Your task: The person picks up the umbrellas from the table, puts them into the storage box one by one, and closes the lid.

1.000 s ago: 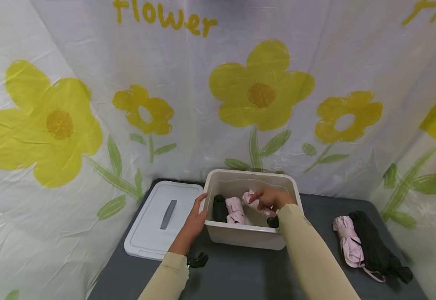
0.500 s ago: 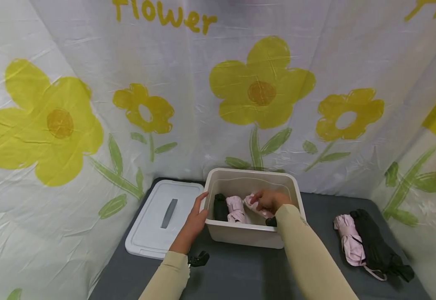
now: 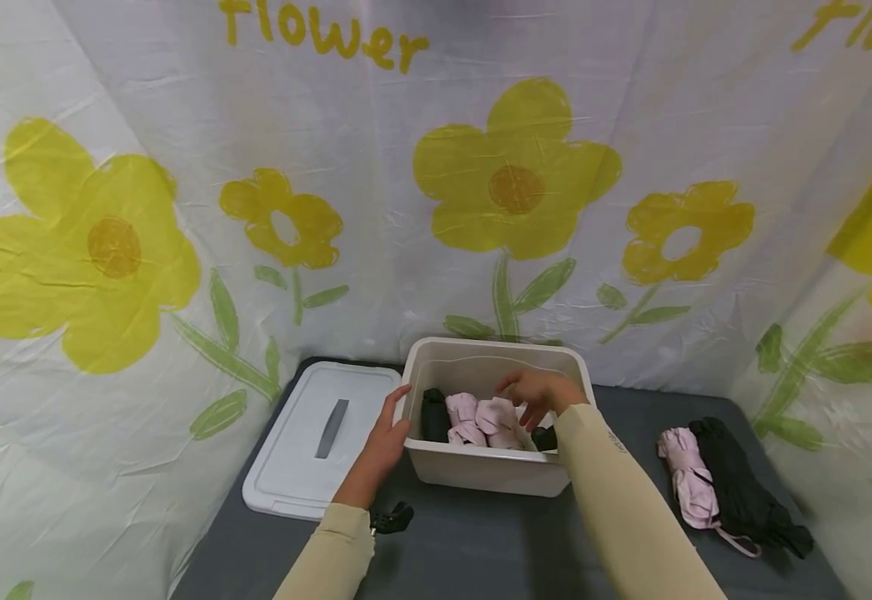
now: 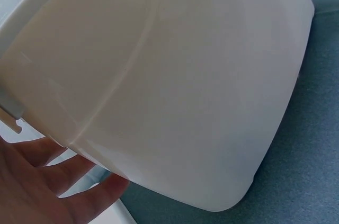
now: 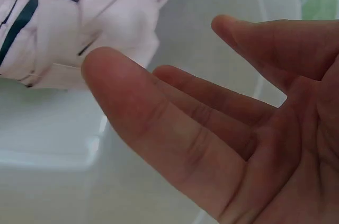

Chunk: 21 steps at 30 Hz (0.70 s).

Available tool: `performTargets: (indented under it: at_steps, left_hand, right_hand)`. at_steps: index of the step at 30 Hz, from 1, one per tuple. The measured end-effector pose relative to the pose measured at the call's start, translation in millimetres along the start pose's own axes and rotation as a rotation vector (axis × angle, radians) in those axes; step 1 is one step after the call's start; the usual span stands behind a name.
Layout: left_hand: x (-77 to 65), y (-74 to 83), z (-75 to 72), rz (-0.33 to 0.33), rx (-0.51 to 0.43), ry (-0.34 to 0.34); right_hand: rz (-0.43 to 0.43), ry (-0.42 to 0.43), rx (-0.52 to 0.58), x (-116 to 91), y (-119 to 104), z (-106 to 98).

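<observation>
The left hand (image 3: pixel 383 442) lays nearly straight fingers against the left side of the beige, rectangular plastic bin (image 3: pixel 481 472). Inside, near the front wall, the plump pink cloth bundle (image 3: pixel 498 419) lies right beside a second pink cloth roll (image 3: pixel 463 418). The bundle looks light, soft and hard to damage, best gripped around its wrapped middle so it stays rolled. Just past it, the right hand (image 3: pixel 543 392) has loosely parted fingers, holding nothing; half a second ago they were on the bundle, which then lay slantwise, farther from the roll.
</observation>
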<state>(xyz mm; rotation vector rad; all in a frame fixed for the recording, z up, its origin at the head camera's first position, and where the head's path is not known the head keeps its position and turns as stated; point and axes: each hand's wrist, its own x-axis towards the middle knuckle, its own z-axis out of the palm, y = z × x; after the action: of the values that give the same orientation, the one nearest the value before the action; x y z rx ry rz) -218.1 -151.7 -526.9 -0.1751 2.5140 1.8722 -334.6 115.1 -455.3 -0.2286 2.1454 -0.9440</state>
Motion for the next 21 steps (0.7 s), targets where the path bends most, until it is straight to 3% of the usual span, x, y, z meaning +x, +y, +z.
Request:
performTargets:
  at_steps: [9, 21]
  left_hand:
    - [-0.3, -1.1, -1.0, -0.007, 0.008, -0.01]
    - [1.1, -0.9, -2.3, 0.016, 0.006, -0.044]
  right_hand:
    - [-0.066, -0.012, -0.056, -18.0, -7.1, -6.6]
    - [-0.187, 0.131, -0.25, -54.1, -2.7, -8.0]
